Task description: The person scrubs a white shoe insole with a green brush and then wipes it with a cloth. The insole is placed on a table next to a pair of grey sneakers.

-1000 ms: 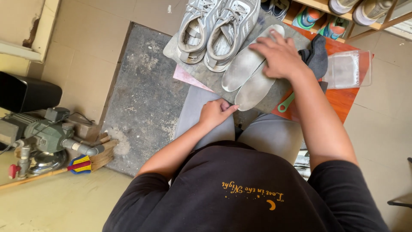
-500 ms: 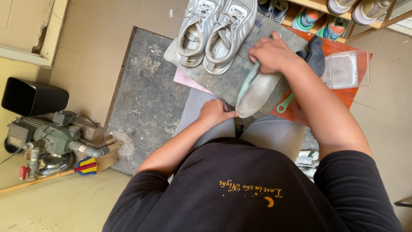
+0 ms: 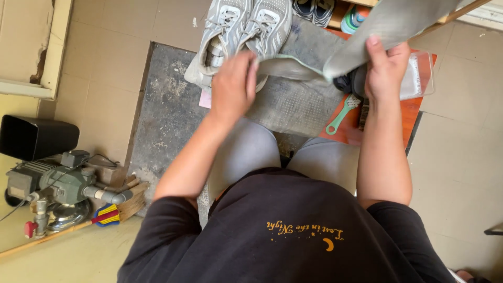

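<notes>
Both flat grey foam insoles have left the mesh mat (image 3: 293,107) — my left hand (image 3: 233,86) now grips one grey insole (image 3: 285,68), my right hand (image 3: 386,71) the other grey insole (image 3: 398,21), raised before the grey laced sneakers (image 3: 243,26).

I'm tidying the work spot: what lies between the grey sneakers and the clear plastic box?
In the head view, between the grey sneakers and the clear plastic box is the grey mat, with two held insoles above it.

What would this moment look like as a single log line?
left hand: holds grey insole | right hand: holds second insole, raised | grey sneakers: on mat | green brush: lying beside
</notes>
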